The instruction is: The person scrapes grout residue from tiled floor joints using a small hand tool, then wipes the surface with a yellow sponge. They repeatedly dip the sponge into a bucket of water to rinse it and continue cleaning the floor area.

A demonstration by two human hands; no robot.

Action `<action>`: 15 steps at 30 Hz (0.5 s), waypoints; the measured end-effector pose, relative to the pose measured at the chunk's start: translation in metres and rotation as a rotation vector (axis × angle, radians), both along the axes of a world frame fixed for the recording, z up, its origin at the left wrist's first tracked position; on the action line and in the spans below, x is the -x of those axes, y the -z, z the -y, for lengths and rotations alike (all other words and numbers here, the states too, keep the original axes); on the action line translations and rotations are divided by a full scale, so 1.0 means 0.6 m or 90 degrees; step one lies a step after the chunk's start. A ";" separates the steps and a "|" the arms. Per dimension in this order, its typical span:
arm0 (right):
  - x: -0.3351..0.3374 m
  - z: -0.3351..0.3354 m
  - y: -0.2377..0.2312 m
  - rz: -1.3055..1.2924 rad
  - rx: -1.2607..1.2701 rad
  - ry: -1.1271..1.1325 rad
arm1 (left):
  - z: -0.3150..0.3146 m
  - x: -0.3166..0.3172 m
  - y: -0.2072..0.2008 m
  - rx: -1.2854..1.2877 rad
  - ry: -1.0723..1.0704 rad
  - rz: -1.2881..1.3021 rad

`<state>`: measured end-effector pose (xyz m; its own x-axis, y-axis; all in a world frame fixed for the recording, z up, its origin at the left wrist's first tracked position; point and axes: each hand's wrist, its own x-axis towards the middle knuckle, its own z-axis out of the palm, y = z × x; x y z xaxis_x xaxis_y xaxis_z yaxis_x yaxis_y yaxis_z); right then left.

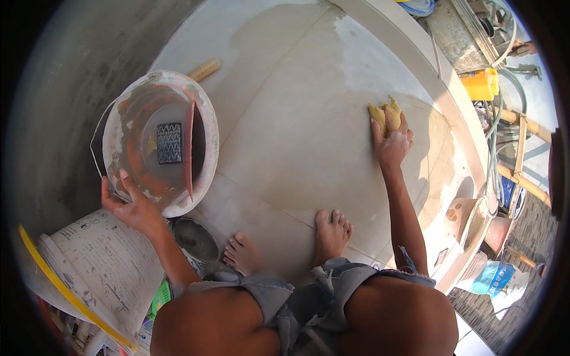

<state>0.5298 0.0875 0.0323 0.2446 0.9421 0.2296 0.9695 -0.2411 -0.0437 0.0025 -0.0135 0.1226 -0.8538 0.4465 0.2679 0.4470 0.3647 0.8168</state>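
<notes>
A mortar-smeared bucket [209, 127] stands at the left, with murky water in it. My left hand [138, 207] grips its near rim, thumb inside and fingers outside. Inside the bucket are a dark block with a zigzag-ribbed face [170, 143] and a reddish flat board [190, 151] standing on edge. Out to the right, my right hand [394, 142] is closed round a yellow sponge [386, 114] and presses it on the wet tiled floor [285, 136]. The sponge's underside is hidden.
A wooden handle [205, 69] juts out behind the bucket. A large white pail [107, 261] and a dark bowl [196, 240] sit near my left arm. Along the right runs a raised edge [448, 101], with hoses, bamboo poles [525, 181] and a yellow container [480, 85] beyond.
</notes>
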 end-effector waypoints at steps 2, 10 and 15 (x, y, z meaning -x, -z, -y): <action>0.033 0.044 -0.003 -0.026 0.033 -0.085 | 0.001 -0.015 -0.022 -0.001 -0.008 0.045; -0.087 0.216 -0.031 -0.040 0.049 -0.016 | 0.004 0.000 -0.020 -0.014 0.016 -0.001; 0.153 -0.002 -0.051 0.138 0.164 -0.130 | -0.003 -0.019 -0.009 -0.011 0.032 0.057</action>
